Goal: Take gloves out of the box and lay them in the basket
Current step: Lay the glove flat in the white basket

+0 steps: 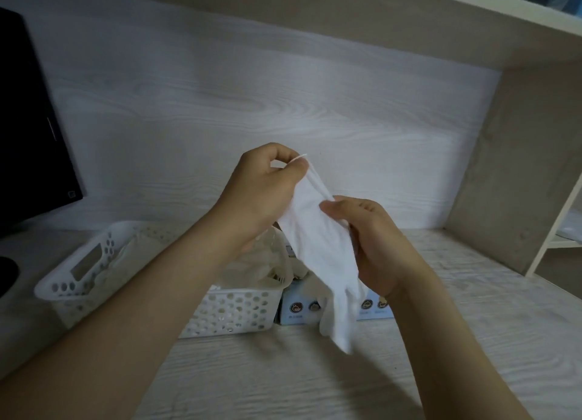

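Observation:
A white glove point(324, 255) hangs in the air between my hands, fingers pointing down. My left hand point(267, 192) pinches its cuff at the top. My right hand point(374, 243) grips its right edge near the middle. Below, a white perforated plastic basket point(226, 312) stands on the desk with several pale gloves point(261, 262) piled in it. Right of the basket stands the light-blue glove box point(299, 309), mostly hidden behind the hanging glove and my right wrist.
A dark monitor point(28, 129) stands at the left on the pale wood-grain desk point(283, 372). A shelf board point(409, 16) runs overhead and a side panel point(510, 183) closes the right.

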### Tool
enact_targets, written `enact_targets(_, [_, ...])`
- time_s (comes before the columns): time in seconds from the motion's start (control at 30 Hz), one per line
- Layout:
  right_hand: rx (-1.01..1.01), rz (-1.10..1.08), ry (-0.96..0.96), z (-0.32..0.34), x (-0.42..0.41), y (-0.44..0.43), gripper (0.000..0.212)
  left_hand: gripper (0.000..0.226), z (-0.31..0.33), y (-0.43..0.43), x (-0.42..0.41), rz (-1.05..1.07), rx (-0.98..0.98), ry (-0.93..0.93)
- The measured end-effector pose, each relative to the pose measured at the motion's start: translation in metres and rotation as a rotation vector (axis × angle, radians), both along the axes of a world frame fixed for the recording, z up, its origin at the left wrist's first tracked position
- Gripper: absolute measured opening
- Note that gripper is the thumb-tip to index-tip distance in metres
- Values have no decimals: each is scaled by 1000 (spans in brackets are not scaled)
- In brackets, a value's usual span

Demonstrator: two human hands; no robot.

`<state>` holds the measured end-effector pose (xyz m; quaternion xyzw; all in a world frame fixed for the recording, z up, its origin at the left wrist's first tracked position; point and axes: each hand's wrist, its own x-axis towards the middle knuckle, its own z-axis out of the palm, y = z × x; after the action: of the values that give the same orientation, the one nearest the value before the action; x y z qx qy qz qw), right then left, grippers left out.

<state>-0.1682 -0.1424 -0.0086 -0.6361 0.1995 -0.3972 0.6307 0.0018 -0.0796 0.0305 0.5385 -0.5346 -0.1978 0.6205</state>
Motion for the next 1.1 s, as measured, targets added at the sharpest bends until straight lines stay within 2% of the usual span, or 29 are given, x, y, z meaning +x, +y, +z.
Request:
enact_targets(0.07, [-28, -73, 93, -2, -1, 0, 41, 13, -3, -2, 5, 79, -11, -67])
enact_targets(0.13, [-97, -130, 179, -4, -1, -1, 40, 12, -6, -4, 12, 150, -22, -156])
enact_targets(0.3, [-283, -264, 265, -5, 4, -1, 27, 14, -12, -5, 33, 316, -31, -285])
enact_targets(0.5, [-522, -461, 259, -20, 27, 3, 35, 13, -38, 15, 53, 431, -12, -343])
enact_targets(0.7, [-730, -742, 407, -36, 62, 7, 38, 14, -53, 38, 83, 474, 72, -328])
enact_targets(0.87, [-944, -775, 542, -32, 86, 15, 28, 20, -56, 48, 108, 587, 131, -318])
enact_targets(1.0, [-1038, -768, 721, -23, 98, 11, 47, 25, -55, 56, 129, 655, 163, -329])
enact_targets(1.1, [-1139, -730, 856, -16, 110, 5, 55, 26, -59, 59, 140, 689, 246, -415])
